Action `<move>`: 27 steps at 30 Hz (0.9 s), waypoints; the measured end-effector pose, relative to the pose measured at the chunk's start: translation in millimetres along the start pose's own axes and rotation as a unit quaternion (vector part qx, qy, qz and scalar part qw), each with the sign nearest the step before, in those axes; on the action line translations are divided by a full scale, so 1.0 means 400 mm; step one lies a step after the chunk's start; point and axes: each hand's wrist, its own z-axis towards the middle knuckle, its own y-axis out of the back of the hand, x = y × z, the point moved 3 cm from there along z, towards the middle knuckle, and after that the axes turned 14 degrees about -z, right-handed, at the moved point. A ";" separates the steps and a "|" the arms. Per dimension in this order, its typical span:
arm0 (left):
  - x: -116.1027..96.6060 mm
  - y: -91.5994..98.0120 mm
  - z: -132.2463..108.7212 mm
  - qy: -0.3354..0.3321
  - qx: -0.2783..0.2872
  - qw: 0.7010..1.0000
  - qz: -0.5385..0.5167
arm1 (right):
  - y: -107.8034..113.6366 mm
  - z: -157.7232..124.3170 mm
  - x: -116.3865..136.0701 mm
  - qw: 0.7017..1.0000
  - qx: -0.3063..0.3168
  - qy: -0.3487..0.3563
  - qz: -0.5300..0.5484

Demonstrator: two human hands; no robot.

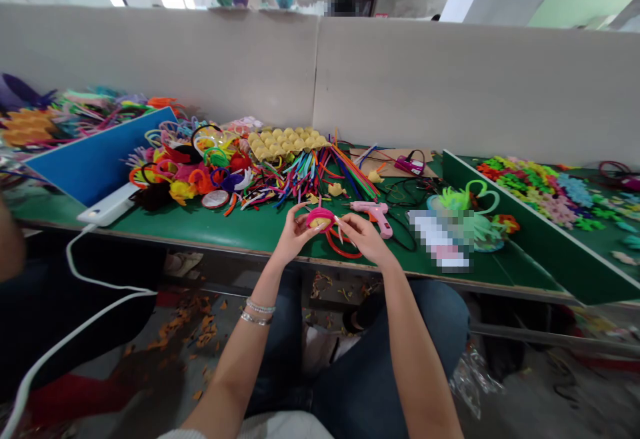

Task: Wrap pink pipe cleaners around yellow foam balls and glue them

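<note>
Between my hands, above the front of the table, is a small round piece with a magenta pipe-cleaner rim (321, 214) and a pale yellow middle. My left hand (294, 231) grips its left side, thumb and fingers closed on it. The fingers of my right hand (364, 236) are pinched at its right edge; the exact contact there is too small to make out. An orange-red loop (340, 247) shows just below and behind the piece. A pink glue gun (379, 215) lies to the right of my right hand.
Piled pipe cleaners (305, 176) and a yellow egg-crate tray (287, 142) lie behind my hands. A blue divider (107, 159) and white power strip (110, 204) are at left. Toward the right are a green divider (530, 226) and flower-shaped pieces (545, 189). Another person's arm (10, 242) shows far left.
</note>
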 end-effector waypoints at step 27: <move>-0.020 -0.026 -0.015 0.018 0.111 0.986 0.126 | 0.026 -0.011 -0.002 0.993 0.011 0.002 -0.116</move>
